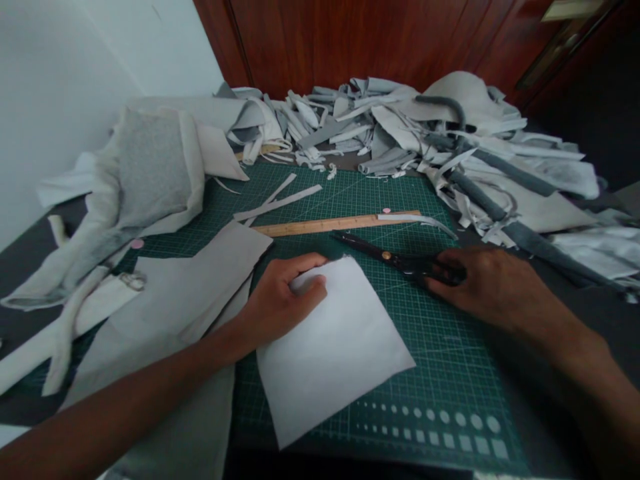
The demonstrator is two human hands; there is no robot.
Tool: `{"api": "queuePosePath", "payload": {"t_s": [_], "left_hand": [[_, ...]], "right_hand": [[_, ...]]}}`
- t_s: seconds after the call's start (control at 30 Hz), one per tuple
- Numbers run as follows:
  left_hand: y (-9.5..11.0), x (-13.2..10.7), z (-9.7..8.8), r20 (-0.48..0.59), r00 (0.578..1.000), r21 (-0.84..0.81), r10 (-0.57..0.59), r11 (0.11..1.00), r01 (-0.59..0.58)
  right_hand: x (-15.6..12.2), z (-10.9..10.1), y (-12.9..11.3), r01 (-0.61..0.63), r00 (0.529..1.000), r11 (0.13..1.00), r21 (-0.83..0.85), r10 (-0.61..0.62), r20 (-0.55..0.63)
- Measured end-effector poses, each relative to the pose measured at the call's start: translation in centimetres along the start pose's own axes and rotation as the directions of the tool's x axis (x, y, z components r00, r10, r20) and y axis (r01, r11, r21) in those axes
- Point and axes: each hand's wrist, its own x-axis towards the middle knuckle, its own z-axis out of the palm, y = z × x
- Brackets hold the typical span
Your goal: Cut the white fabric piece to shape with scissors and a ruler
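Observation:
My left hand pinches the upper left edge of a pale, four-sided leather piece, thumb on top. That piece lies over the green cutting mat. At the right, my right hand has its fingers at the handles of black scissors, which rest on the mat with the blades together, pointing left. Beyond the scissors lies a wooden ruler, with a thin curved strip across its right end. Larger grey leather pieces spread beside my left forearm.
A heap of pale and grey offcuts runs along the back and right. On the left sits a folded grey hide. Two narrow strips cross on the mat. Behind the table stand a reddish wooden door and a white wall.

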Motion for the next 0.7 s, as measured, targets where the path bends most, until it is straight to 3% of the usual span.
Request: {"api": "queuePosePath", "payload": {"t_s": [0.17, 0.3, 0.47, 0.6, 0.7], "left_hand": [[0.0, -0.2, 0.0, 0.03, 0.998, -0.078, -0.057, 0.995, 0.059], [0.1, -0.4, 0.2, 0.018, 0.997, -0.107, -0.078, 0.991, 0.079], [-0.1, -0.6, 0.3, -0.056, 0.998, -0.064, -0.015, 0.998, 0.011], [-0.3, -0.6, 0.2, -0.063, 0.995, 0.04, 0.078, 0.996, -0.076], [-0.3, -0.6, 0.1, -0.085, 0.988, 0.098, 0.132, 0.987, -0.124]], "right_hand": [[0.6, -0.1, -0.9, -0.001, 0.999, 0.975, 0.221, -0.007, 0.035], [0.9, -0.4, -1.0, 0.173, 0.985, 0.923, 0.344, -0.16, -0.066], [1.5, 0.0, 1.2, 0.49, 0.859, 0.861, 0.138, -0.449, -0.247], [2.0, 0.0, 3.1, 0.58, 0.793, 0.814, 0.041, -0.552, -0.257], [2.1, -0.4, 3.7, 0.596, 0.777, 0.803, 0.022, -0.569, -0.269]]}}
